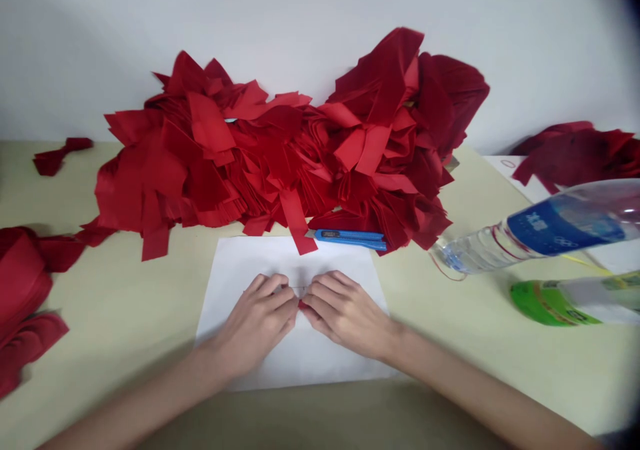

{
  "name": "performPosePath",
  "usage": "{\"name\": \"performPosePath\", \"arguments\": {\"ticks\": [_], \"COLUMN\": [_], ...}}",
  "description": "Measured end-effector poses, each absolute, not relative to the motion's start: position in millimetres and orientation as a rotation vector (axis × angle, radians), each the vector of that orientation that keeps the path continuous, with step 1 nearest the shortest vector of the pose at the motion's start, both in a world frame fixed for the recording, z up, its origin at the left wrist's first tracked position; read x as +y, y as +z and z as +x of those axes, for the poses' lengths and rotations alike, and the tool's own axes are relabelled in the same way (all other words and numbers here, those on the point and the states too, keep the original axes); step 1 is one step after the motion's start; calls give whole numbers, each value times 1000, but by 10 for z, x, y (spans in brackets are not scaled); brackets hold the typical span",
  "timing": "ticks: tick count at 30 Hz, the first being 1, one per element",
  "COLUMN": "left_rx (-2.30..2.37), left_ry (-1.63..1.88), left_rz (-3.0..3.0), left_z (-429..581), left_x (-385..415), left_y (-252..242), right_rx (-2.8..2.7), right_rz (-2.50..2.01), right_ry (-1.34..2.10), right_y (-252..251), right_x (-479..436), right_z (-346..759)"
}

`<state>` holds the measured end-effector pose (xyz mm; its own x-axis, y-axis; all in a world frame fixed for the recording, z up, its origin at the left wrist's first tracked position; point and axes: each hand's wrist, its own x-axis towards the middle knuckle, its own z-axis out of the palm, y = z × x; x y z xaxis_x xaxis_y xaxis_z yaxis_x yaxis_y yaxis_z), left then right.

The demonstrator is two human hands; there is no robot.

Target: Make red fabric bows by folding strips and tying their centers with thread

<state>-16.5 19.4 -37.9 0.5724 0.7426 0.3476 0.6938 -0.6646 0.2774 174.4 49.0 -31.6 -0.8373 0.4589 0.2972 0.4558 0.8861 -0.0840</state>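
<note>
Pinching a small red paper scrap (301,304) between them, the fingers (278,294) of the left hand (255,323) and right hand (346,315) meet over a white sheet (300,363); the scrap, mostly hidden, looks light and limp, best held at its edge.

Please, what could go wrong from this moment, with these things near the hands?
The blue utility knife lies at the far edge of the white sheet, so a reaching hand might touch it; I cannot see its blade. The tall pile of red strips looks loose and could slide onto the sheet, disturbing the small red piece between the left hand and right hand.
</note>
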Motion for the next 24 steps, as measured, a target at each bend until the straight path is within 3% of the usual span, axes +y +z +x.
{"name": "performPosePath", "arguments": {"ticks": [16,24], "left_rx": [1469,1701], "left_ry": [513,237], "left_rz": [2701,2821], "left_z": [65,415], "left_x": [177,99], "left_y": [-199,-136], "right_rx": [-2704,-2429], "right_rz": [-684,-935], "right_ry": [-97,430], "right_y": [-422,-102], "right_x": [481,589], "right_z": [1711,2000]}}
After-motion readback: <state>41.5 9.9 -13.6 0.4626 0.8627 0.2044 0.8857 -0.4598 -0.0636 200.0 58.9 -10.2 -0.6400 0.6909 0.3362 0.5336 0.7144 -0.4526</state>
